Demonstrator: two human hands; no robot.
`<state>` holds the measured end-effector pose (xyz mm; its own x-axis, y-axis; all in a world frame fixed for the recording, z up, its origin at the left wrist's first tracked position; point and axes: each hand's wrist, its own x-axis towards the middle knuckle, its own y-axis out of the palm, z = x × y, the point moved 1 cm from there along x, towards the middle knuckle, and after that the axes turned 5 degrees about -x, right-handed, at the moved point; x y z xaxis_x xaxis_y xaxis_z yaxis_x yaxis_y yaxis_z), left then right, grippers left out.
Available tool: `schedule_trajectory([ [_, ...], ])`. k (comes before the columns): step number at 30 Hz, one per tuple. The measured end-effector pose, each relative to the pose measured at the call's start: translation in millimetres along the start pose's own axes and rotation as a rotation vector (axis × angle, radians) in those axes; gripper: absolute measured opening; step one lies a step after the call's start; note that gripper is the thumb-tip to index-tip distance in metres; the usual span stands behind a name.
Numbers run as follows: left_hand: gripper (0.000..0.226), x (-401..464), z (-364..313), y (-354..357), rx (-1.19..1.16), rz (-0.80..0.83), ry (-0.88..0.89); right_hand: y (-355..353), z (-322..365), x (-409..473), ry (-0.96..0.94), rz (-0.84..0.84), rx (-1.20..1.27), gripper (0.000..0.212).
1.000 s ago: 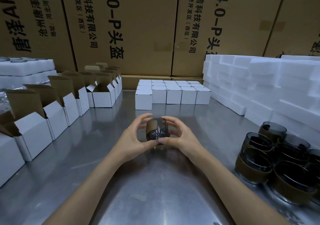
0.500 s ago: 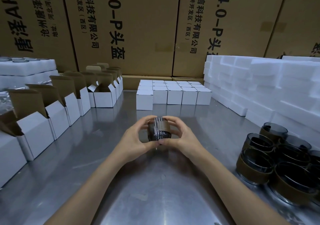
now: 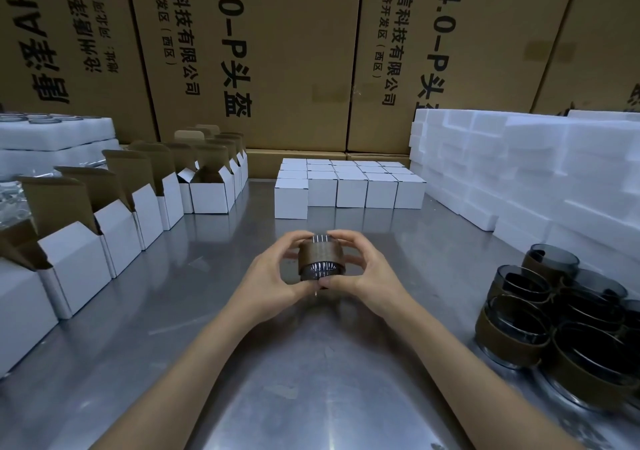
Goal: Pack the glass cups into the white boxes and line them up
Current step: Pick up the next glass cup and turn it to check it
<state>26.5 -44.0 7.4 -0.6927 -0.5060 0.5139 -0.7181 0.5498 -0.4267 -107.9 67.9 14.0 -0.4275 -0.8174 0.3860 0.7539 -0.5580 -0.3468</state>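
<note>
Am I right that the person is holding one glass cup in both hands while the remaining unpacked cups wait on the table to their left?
Not quite: the head view shows both hands, left hand and right hand, holding the glass cup, but the unpacked cups wait on the table to their right.

the only readable print stands on the big brown cartons (image 3: 277, 51) stacked far beyond the hands (image 3: 273, 276), turned so the lines run top to bottom. on the carton straight ahead of the hands, large black characters read ".0-p头盔", and beside them a smaller line reads "信科技有限公司" with "(西区)" next to it. the carton (image 3: 433, 51) ahead and to the right carries the same: "4.0-p头", then "通信科技有限公司", "经济开发区" and "(西区)". the carton (image 3: 62, 51) ahead and to the left bears large black characters, upside down, too distorted to read surely. the white boxes (image 3: 349, 190) show no print.
</note>
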Motion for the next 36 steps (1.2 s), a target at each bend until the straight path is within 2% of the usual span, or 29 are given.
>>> schedule_trajectory([
  [4, 0.061, -0.7, 6.1, 0.0, -0.087, -0.018, -0.074, 1.7, -0.6, -1.7, 0.036, 0.098, 0.008, 0.073],
  [7, 0.061, -1.4, 10.0, -1.2, -0.143, -0.036, -0.117, 2.7, -1.2, -2.8, 0.194, 0.180, 0.208, 0.074],
  [10, 0.062, -0.3, 11.4, -1.7, -0.207, -0.020, -0.127, -0.5, -1.8, -1.5, 0.313, 0.231, 0.333, 0.063],
  [13, 0.063, -1.1, 8.2, 0.7, -0.220, 0.008, -0.111, 0.5, -4.6, -2.4, 0.266, 0.227, 0.345, 0.052],
  [19, 0.073, -1.2, 8.7, 0.0, -0.235, 0.149, -0.162, 0.7, -7.2, -0.1, 0.098, 0.094, 0.169, 0.061],
  [24, 0.087, -1.7, 8.6, 0.1, -0.219, 0.173, -0.213, 5.4, -13.2, 0.0, -0.004, 0.142, 0.004, 0.063],
  [29, 0.058, -1.9, 8.8, -0.8, -0.165, 0.151, -0.180, 8.0, -16.9, 0.3, 0.011, 0.167, -0.106, 0.060],
  [36, 0.060, -2.3, 7.0, -2.8, -0.192, 0.216, -0.231, 8.0, -18.1, 1.4, 0.057, 0.234, -0.109, 0.063],
])
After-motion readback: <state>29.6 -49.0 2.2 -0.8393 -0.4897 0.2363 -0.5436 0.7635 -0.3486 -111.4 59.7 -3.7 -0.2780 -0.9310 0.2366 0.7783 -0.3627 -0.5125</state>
